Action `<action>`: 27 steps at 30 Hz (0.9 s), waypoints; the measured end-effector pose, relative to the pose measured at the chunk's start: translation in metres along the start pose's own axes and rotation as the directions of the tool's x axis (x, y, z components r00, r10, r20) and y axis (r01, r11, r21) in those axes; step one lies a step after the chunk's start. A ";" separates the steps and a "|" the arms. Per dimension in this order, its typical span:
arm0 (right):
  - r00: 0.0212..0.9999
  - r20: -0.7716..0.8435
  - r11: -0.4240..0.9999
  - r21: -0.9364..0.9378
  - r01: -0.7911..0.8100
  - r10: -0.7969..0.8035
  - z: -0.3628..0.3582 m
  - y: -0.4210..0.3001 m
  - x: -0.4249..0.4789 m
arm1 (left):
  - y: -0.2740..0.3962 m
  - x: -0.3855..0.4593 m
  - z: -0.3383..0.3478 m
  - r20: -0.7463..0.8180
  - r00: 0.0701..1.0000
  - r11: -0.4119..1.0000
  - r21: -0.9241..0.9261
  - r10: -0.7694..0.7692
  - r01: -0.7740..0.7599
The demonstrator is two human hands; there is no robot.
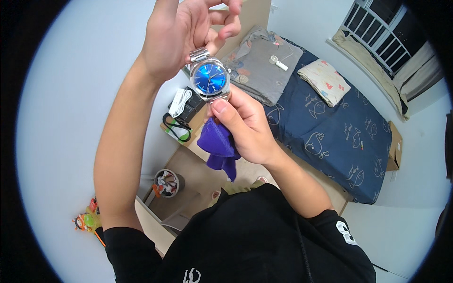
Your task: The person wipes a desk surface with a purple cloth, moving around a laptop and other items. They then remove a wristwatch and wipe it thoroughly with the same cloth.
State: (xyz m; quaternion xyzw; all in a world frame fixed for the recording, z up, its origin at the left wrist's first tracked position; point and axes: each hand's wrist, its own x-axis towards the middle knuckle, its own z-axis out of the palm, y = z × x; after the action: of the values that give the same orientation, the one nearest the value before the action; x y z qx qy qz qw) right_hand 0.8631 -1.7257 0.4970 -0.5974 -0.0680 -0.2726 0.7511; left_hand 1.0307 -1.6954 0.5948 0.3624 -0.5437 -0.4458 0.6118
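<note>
A steel wristwatch (210,78) with a bright blue dial and a metal bracelet is held up with its face towards me. My right hand (247,131) grips the lower end of the bracelet, thumb in front. The same hand also holds a purple cloth (219,143), which hangs below the watch. My left hand (184,35) is raised just above, palm partly turned to me and fingers loosely bent and apart. Its lower edge meets the upper bracelet links; whether a finger supports them from behind is hidden.
Beyond my hands stands a bed (300,123) with a dark blue patterned sheet, a folded grey quilt (262,67) and a pale pillow (324,81). A power strip (180,102) and cables lie at left. A filled waste bin (168,183) stands on the floor.
</note>
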 end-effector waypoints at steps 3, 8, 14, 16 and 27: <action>0.997 -0.046 0.997 0.040 0.060 -0.058 0.003 0.012 0.008 | 0.004 0.007 0.004 -0.021 1.000 0.996 -0.092 0.001 -0.003; 0.993 -0.072 0.986 0.127 0.105 -0.096 -0.001 0.020 0.012 | 0.006 0.021 -0.001 -0.085 0.994 0.996 -0.063 -0.069 0.063; 0.988 -0.108 0.989 0.086 0.124 -0.114 -0.011 0.020 0.011 | -0.001 0.034 0.004 -0.177 0.975 0.989 -0.097 -0.131 0.115; 0.985 -0.117 0.988 0.067 0.139 -0.130 -0.015 0.022 0.010 | -0.003 0.038 0.006 -0.165 0.978 0.987 -0.111 -0.131 0.114; 0.980 -0.160 0.990 0.056 0.130 -0.120 -0.022 0.016 -0.001 | -0.019 0.045 0.012 -0.174 0.970 0.977 -0.160 -0.167 0.139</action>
State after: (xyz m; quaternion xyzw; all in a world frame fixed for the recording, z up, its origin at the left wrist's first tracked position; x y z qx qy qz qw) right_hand 0.8649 -1.7434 0.4769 -0.5434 -0.0554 -0.3629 0.7549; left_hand 1.0169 -1.7441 0.5942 0.3975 -0.4200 -0.4947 0.6488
